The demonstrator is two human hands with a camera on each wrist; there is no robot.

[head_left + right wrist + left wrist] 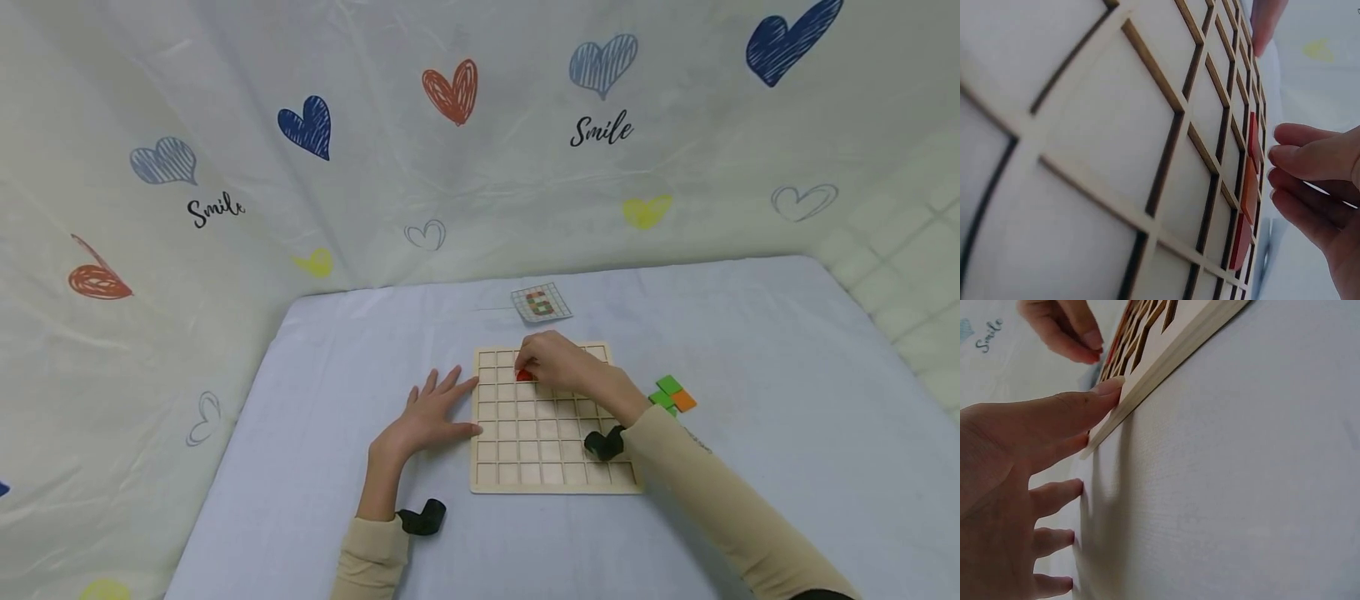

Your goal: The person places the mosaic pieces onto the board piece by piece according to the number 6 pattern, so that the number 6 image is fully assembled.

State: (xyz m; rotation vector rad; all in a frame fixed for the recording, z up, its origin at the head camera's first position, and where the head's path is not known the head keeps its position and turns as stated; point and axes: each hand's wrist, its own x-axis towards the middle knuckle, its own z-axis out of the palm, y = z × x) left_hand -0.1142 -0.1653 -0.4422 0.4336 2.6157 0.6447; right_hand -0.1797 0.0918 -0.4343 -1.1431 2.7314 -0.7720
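A wooden grid board [528,473] lies on the white-covered table. My left hand [429,421] is spread at its left side, the thumb and index finger touching the board's edge. Over the upper part of the board is my right hand [558,362], fingers bent loosely downward. In the right wrist view, its fingertips are apart from the tiles and nothing shows between them. A red tile [1254,137], an orange tile [1249,190] and another red tile [1241,240] sit in a row of cells. From the head view, the hand hides most of that row.
A pattern card [542,302] with a gridded figure lies beyond the board. Right of the board are loose green tiles [669,384] and an orange tile [683,401], beside the right forearm. A curtain with printed hearts [450,92] hangs behind the table.
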